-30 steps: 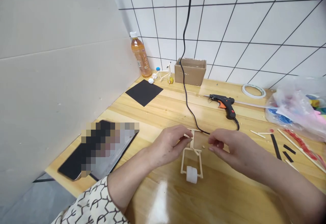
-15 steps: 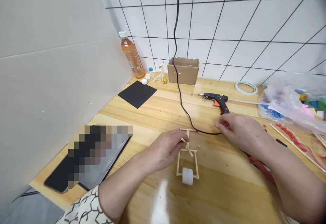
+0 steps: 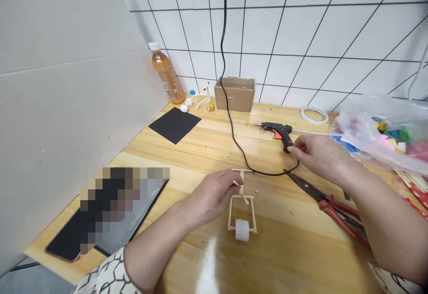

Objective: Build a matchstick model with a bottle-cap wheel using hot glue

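The left hand (image 3: 210, 198) is closed in a pinch on a short wooden stick (image 3: 236, 182), holding it just over a craft-stick frame (image 3: 241, 205). The frame lies flat on the wooden table (image 3: 200, 151), its long axis pointing away from the person, with a crossbar at the far end and a white wheel (image 3: 242, 230) at the near end. The right hand (image 3: 321, 156) is half curled, its fingertips (image 3: 290, 149) at the grip of a black hot glue gun (image 3: 276, 130); whether it has hold cannot be told. Red-handled scissors (image 3: 321, 198) lie beneath that wrist.
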`<state>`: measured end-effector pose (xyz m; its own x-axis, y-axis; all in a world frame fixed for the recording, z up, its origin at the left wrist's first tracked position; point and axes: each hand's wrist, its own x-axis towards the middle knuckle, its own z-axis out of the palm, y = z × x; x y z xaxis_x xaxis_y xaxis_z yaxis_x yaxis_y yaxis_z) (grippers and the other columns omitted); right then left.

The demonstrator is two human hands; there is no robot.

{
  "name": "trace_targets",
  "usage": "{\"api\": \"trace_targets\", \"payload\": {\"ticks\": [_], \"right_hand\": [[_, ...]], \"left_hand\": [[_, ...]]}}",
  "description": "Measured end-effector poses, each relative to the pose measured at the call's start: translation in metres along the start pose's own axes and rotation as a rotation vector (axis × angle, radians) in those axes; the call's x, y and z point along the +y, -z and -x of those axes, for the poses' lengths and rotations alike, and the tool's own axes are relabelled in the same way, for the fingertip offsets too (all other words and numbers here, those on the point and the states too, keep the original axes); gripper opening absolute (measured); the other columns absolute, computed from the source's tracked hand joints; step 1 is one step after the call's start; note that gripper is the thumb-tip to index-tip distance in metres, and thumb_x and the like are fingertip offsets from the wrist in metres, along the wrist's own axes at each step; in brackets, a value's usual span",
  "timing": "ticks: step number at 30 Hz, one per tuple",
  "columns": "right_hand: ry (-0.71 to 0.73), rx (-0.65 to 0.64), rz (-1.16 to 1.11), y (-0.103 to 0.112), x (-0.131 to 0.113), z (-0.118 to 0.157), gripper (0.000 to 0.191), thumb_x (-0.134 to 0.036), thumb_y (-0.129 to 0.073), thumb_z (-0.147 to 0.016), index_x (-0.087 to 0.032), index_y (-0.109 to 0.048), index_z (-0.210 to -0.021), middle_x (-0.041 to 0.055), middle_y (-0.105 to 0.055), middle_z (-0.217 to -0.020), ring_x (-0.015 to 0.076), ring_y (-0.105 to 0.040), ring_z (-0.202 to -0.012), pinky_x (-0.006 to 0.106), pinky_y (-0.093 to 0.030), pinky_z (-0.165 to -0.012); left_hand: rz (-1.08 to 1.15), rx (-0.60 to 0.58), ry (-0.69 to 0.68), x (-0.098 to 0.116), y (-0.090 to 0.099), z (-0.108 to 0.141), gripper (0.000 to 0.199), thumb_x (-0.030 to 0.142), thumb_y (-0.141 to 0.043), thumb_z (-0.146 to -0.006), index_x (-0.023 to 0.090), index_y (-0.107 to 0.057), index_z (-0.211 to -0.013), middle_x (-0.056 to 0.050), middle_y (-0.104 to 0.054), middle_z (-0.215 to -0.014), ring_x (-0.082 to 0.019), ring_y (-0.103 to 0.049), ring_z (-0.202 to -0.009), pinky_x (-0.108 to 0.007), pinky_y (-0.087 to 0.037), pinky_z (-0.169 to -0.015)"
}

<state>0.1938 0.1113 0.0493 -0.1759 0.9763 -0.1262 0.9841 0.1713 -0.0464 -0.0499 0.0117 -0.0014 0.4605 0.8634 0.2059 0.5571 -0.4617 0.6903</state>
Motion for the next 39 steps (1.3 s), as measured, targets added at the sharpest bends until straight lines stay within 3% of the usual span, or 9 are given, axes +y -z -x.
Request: {"api": "trace_targets", "payload": {"ticks": [5, 9, 15, 21, 25, 27, 32, 35, 39], "right_hand": [[-0.077, -0.047, 0.017, -0.006, 0.003, -0.032, 0.034, -0.044, -0.045, -0.078, -0.015, -0.062, -0.083, 0.0145, -0.067, -0.084, 0.0273, -0.062, -0.077, 0.031, -0.037, -0.053], [-0.124, -0.074, -0.012, -0.020, 0.003, -0.054, 0.037, -0.047, -0.047, -0.073, -0.015, -0.064, -0.079, 0.0147, -0.068, -0.079, 0.0257, -0.063, -0.072, 0.030, -0.038, -0.050], [-0.215, -0.038, -0.130, -0.028, 0.004, -0.064, 0.032, -0.040, -0.051, -0.069, -0.014, -0.065, -0.081, 0.0169, -0.067, -0.083, 0.0286, -0.063, -0.078, 0.032, -0.041, -0.053], [-0.230, 0.022, -0.424, -0.015, 0.007, -0.051, 0.017, -0.029, -0.049, -0.070, -0.017, -0.059, -0.075, 0.0070, -0.063, -0.061, 0.0205, -0.060, -0.056, 0.030, -0.041, -0.050], [-0.214, 0.240, -0.669, -0.005, 0.011, -0.032, 0.009, -0.028, -0.049, -0.070, -0.020, -0.051, -0.075, 0.0005, -0.053, -0.056, 0.0162, -0.052, -0.050, 0.028, -0.037, -0.045], [-0.207, 0.284, -0.712, 0.000, 0.011, -0.021, 0.007, -0.028, -0.047, -0.072, -0.021, -0.049, -0.072, 0.0001, -0.050, -0.058, 0.0156, -0.050, -0.053, 0.027, -0.036, -0.045], [-0.086, 0.375, -0.720, 0.005, 0.006, 0.005, 0.024, -0.027, -0.039, -0.082, -0.021, -0.041, -0.059, -0.0007, -0.044, -0.055, 0.0132, -0.042, -0.054, 0.029, -0.031, -0.050], [-0.006, 0.333, -0.768, 0.001, 0.000, 0.013, 0.030, -0.038, -0.042, -0.086, -0.021, -0.042, -0.061, -0.0036, -0.039, -0.053, 0.0106, -0.040, -0.050, 0.026, -0.030, -0.047], [0.081, 0.121, -1.052, -0.004, -0.006, 0.019, 0.022, -0.042, -0.056, -0.079, -0.021, -0.052, -0.084, -0.0004, -0.057, -0.068, 0.0129, -0.054, -0.060, 0.024, -0.040, -0.049]], "left_hand": [[0.013, 0.030, -0.008, 0.000, 0.000, 0.000, 0.016, 0.010, -0.039, -0.084, 0.016, -0.054, -0.088, -0.004, -0.061, -0.081, -0.014, -0.057, -0.076, -0.024, -0.045, -0.068], [0.050, 0.048, 0.018, -0.002, 0.000, 0.001, 0.016, 0.011, -0.041, -0.084, 0.017, -0.055, -0.088, -0.003, -0.061, -0.080, -0.013, -0.057, -0.075, -0.023, -0.045, -0.068], [0.076, 0.034, 0.040, -0.002, 0.002, 0.001, 0.016, 0.012, -0.040, -0.085, 0.016, -0.055, -0.091, -0.004, -0.061, -0.083, -0.013, -0.056, -0.077, -0.024, -0.045, -0.070], [0.083, 0.033, 0.029, 0.000, 0.002, 0.001, 0.016, 0.011, -0.040, -0.085, 0.016, -0.055, -0.090, -0.005, -0.061, -0.084, -0.013, -0.057, -0.079, -0.024, -0.045, -0.071], [0.072, 0.015, 0.013, 0.001, 0.001, 0.001, 0.018, 0.009, -0.039, -0.085, 0.016, -0.055, -0.090, -0.005, -0.061, -0.084, -0.014, -0.057, -0.080, -0.025, -0.046, -0.072], [0.057, 0.014, 0.011, 0.001, 0.001, 0.001, 0.018, 0.008, -0.039, -0.084, 0.016, -0.055, -0.090, -0.005, -0.061, -0.085, -0.014, -0.058, -0.081, -0.025, -0.046, -0.072], [0.039, 0.015, 0.001, 0.002, 0.001, 0.001, 0.017, 0.007, -0.039, -0.084, 0.016, -0.053, -0.089, -0.005, -0.061, -0.085, -0.013, -0.057, -0.081, -0.023, -0.046, -0.073], [0.039, 0.003, -0.018, 0.001, 0.001, 0.001, 0.017, 0.008, -0.038, -0.085, 0.015, -0.053, -0.089, -0.006, -0.060, -0.085, -0.013, -0.057, -0.081, -0.024, -0.046, -0.072], [0.022, -0.010, -0.040, 0.000, -0.001, 0.001, 0.017, 0.009, -0.038, -0.086, 0.015, -0.053, -0.091, -0.008, -0.059, -0.087, -0.015, -0.056, -0.083, -0.026, -0.047, -0.073]]}}
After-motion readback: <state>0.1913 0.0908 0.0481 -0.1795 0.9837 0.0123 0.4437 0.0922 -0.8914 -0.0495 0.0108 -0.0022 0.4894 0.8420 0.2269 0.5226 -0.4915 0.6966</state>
